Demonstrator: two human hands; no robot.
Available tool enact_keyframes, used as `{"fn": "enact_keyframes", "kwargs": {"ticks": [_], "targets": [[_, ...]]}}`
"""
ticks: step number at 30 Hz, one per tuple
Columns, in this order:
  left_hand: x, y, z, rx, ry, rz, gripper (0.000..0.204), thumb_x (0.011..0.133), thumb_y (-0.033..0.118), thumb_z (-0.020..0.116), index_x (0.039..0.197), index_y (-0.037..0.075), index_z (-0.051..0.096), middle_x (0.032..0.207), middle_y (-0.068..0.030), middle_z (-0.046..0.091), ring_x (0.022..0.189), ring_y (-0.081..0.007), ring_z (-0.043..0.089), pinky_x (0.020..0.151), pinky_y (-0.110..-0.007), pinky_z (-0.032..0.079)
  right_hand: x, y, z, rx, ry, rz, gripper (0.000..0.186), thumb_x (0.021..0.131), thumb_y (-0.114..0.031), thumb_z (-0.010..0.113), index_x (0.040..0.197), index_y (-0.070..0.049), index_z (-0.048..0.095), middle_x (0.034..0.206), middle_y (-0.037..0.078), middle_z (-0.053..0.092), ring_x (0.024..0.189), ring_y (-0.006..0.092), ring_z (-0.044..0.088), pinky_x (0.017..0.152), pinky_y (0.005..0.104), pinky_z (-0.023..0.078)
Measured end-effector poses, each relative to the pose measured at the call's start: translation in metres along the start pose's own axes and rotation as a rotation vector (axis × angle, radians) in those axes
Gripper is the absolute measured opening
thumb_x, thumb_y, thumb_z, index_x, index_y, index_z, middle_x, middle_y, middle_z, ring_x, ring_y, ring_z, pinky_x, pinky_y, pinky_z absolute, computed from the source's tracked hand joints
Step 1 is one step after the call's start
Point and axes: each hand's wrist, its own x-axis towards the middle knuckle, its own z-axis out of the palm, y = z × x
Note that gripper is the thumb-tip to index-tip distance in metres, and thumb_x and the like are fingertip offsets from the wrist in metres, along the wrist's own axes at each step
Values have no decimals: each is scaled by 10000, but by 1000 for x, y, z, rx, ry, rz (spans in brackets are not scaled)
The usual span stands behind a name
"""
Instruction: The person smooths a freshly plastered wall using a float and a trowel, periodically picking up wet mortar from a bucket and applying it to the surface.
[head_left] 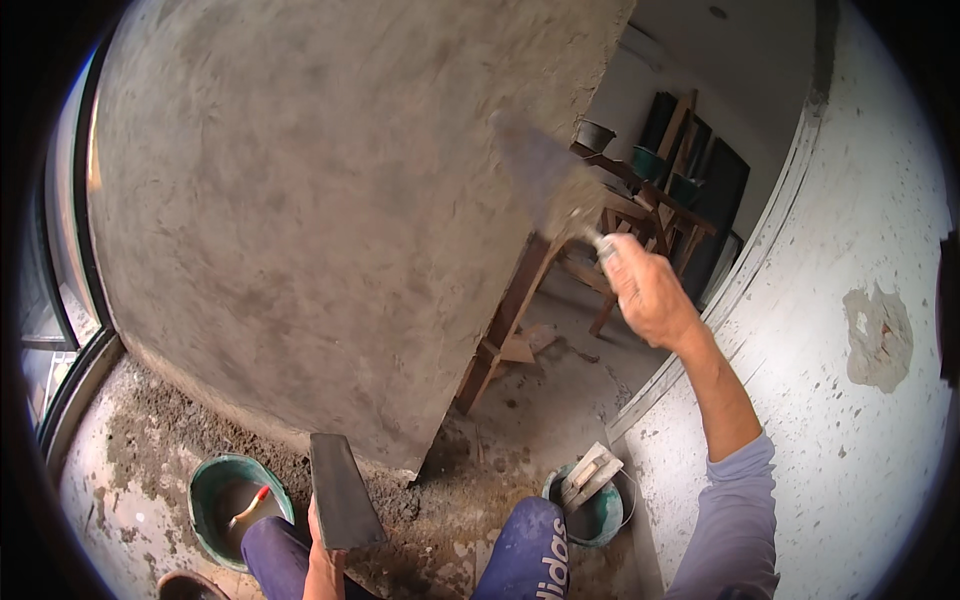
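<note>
My right hand (648, 293) is raised and gripping the handle of a pointed trowel (545, 180), whose mortar-coated blade lies against the edge of a grey, freshly plastered wall (320, 200). The blade looks blurred. Low at the bottom edge, my left hand (322, 568) holds a dark rectangular mortar board (343, 490) tilted upward, just in front of the wall's base. My knees in blue trousers show below, either side of the board.
A green bucket (215, 490) with a red-handled brush stands at lower left. Another green bucket (600, 515) with a float across it sits at lower right. Wet mortar litters the floor. Wooden trestles (640, 215) carrying buckets stand behind the wall. A white wall (850, 300) runs along the right.
</note>
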Motion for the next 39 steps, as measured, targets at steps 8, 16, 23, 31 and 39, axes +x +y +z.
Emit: {"fn": "enact_keyframes", "kwargs": {"ticks": [8, 16, 23, 31, 39], "targets": [[-8, 6, 17, 51, -59, 7, 260, 1065, 217, 455, 1177, 62, 631, 1008, -49, 675, 862, -180, 673, 751, -317, 576, 12, -1, -38, 105, 178, 199, 269, 1097, -250, 405, 1116, -21, 544, 636, 50, 515, 523, 126, 513, 496, 340, 402], [-11, 4, 26, 46, 0, 22, 253, 1060, 209, 465, 1182, 63, 631, 1009, -48, 675, 860, -177, 673, 728, -322, 579, -63, -7, 44, 289, -123, 95, 299, 1077, -280, 425, 1183, -20, 528, 727, 145, 614, 593, 291, 635, 552, 411, 493], [6, 5, -23, 10, -192, -48, 313, 1064, 265, 434, 1221, 75, 628, 1083, -92, 693, 922, -254, 686, 796, -390, 585, -17, 15, 12, 1646, 155, 245, 509, 1090, -399, 294, 1271, 20, 518, 748, 32, 489, 449, 80, 441, 392, 251, 437], [11, -7, -27, 44, -167, -99, 306, 1054, 237, 459, 1238, 51, 618, 1108, -111, 690, 947, -269, 683, 833, -399, 582, 24, -19, 31, 1772, 103, 210, 484, 1087, -391, 288, 1240, 14, 505, 802, 48, 503, 513, 100, 466, 436, 275, 458], [18, 5, -64, 947, -169, 332, 308, 1064, 208, 455, 1284, 50, 601, 1144, -93, 678, 982, -235, 666, 886, -365, 560, -72, -25, 101, 1687, -18, 718, 506, 1078, -443, 333, 1241, 0, 514, 761, 45, 494, 448, 108, 460, 393, 258, 450]]}}
